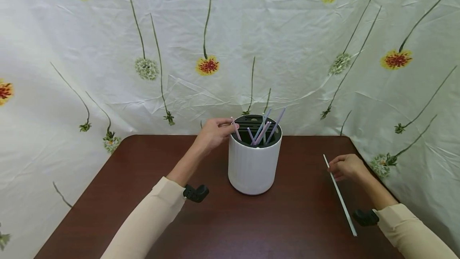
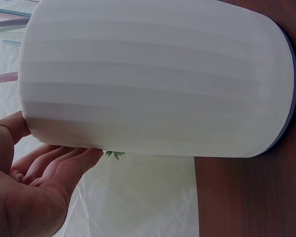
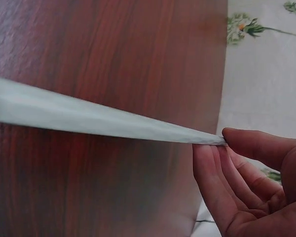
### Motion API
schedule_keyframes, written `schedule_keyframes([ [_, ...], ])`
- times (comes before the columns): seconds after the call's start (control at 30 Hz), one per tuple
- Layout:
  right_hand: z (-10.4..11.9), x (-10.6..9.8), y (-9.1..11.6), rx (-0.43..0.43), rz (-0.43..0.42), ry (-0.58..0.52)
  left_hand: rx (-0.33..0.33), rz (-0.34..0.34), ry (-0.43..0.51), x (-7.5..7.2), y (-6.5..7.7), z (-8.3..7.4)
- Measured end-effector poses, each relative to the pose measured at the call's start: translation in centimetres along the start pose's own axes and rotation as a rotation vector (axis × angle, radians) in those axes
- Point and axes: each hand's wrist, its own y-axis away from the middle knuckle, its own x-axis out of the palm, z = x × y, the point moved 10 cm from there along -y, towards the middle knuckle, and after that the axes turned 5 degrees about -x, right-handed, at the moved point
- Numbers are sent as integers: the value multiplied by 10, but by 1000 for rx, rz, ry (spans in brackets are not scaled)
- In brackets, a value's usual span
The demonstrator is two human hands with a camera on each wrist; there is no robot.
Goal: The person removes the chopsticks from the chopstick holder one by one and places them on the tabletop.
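Observation:
A white round utensil holder (image 1: 254,167) with a black slotted insert stands upright on the table. Several thin pastel straws (image 1: 264,131) in purple, pink and blue lean inside it. My left hand (image 1: 214,131) grips the holder at its left rim. In the left wrist view, the thumb lies at the rim and the fingers (image 2: 74,165) rest against the ribbed wall. Off to the right, my right hand (image 1: 347,168) pinches a long pale straw (image 1: 341,199) near its far end, between thumb and fingertips. The straw slants back toward the person, apart from the holder.
Beneath everything lies a dark reddish-brown wooden table (image 1: 294,227) with rounded far corners. Behind it and at both sides hangs a pale flowered cloth (image 1: 230,31). Each wrist wears a black camera on a band (image 1: 195,193).

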Motion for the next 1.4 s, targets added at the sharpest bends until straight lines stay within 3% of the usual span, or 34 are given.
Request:
schedule_keyframes([
  [0.6,-38,1,-5,98,-18,2,-1,1,22,1,0,0],
  [1.4,-41,-2,-4,70,-35,-3,7,-4,14,0,1,-1],
])
